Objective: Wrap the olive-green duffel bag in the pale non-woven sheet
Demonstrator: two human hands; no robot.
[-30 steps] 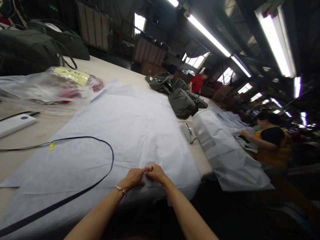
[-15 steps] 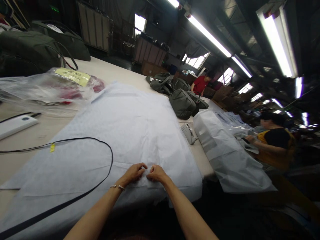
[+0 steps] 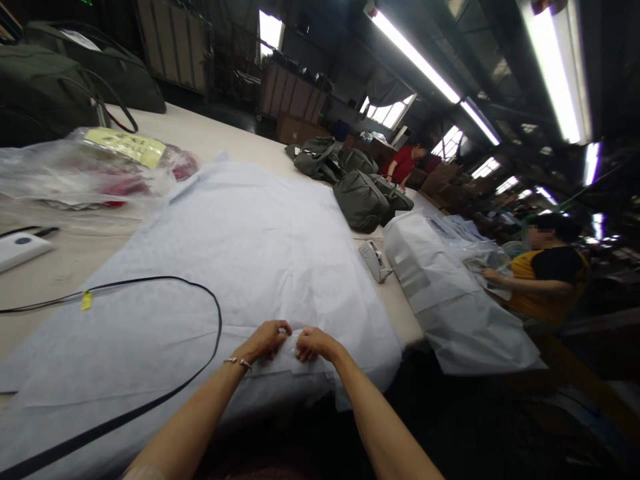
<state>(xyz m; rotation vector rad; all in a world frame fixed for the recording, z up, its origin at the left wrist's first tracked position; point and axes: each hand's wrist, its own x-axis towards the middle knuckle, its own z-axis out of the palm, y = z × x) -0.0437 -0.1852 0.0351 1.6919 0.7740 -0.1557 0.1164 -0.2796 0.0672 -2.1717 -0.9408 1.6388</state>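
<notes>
A large thin white sheet (image 3: 240,247), paper-like or fabric-like, covers the near part of the table and drapes over its front edge. My left hand (image 3: 269,339), with a bracelet at the wrist, is closed in a pinch near this edge. Close to its right, my right hand (image 3: 316,343) is closed too, fingers curled down. Thin, creased whitish material bunches between the two hands, which stay a little apart. The fingertips are partly hidden. A black cord (image 3: 220,313) with a yellow tag (image 3: 87,300) loops across the sheet, left of my hands.
A plastic bag (image 3: 135,183) with a yellow label and a white device (image 3: 23,248) lie left. Dark green bags (image 3: 361,200) stand behind. Right are a grey-white gadget (image 3: 374,261) and pale plastic sheeting (image 3: 425,287), beside a person in yellow and black (image 3: 543,287). A person in red (image 3: 400,163) is farther back.
My hands stay at the same spot on the sheet, still closed, the gap between them slightly wider. The view has shifted a little. The person in red has moved an arm.
</notes>
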